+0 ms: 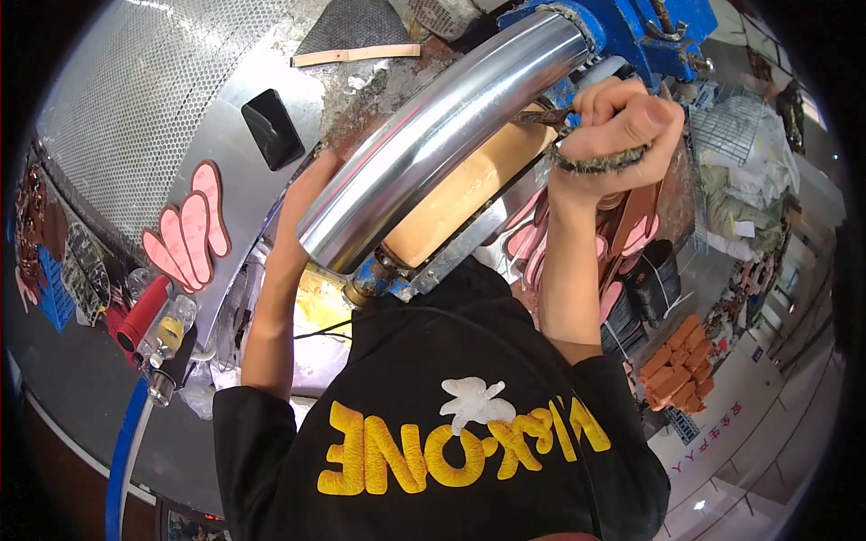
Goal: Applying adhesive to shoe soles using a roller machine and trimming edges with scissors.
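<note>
My right hand (627,131) is closed in a fist around a dark, crusted tool (541,116). The tool's narrow end points left, over the far end of a tan, wet-looking surface. A dark, fuzzy strip (600,161) crosses below my fingers; I cannot tell if it belongs to the tool. That tan surface (469,189) lies in a long trough beside a shiny metal cylinder (442,135) on a blue machine (622,36). My left hand (322,169) reaches behind the cylinder's near end. Its fingers are hidden there.
Pink, brown-edged insoles (194,225) and a black phone (273,129) lie on the left bench. A tan strip (356,56) rests at the back. Brown straps (636,216) and more pink pieces sit beyond my right forearm. A red-handled tool (144,313) stands at left.
</note>
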Motion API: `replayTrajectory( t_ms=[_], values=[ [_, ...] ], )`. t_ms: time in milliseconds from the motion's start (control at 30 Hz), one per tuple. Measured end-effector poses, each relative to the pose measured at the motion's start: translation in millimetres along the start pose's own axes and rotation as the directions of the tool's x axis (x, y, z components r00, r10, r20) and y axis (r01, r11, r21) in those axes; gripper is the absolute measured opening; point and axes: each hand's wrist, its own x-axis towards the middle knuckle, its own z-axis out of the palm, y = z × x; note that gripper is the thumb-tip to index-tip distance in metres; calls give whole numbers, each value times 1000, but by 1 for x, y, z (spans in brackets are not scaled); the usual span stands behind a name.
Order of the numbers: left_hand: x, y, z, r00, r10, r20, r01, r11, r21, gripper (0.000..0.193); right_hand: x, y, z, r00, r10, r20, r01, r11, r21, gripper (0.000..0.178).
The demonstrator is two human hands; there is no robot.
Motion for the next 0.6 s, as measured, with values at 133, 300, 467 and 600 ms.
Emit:
replayTrajectory(
  t_ms=[133, 300, 467, 600],
  values=[
    [-4, -6, 4, 997, 73, -34, -70, 994, 90, 21, 0, -5, 2, 995, 77, -60, -78, 997, -5, 40],
    [-15, -20, 1, 994, 98, -55, -92, 990, 104, 23, -8, -11, 10, 999, 11, -41, -16, 995, -102, 38],
    [-24, 2, -1, 988, 100, -119, -83, 987, 141, 22, -12, -1, 10, 997, -73, 30, 78, 968, -238, 41],
    [-31, 2, -1, 978, 157, -137, -128, 972, 197, 22, -27, 0, 13, 999, -13, 48, 25, 969, -245, 44]
  ],
)
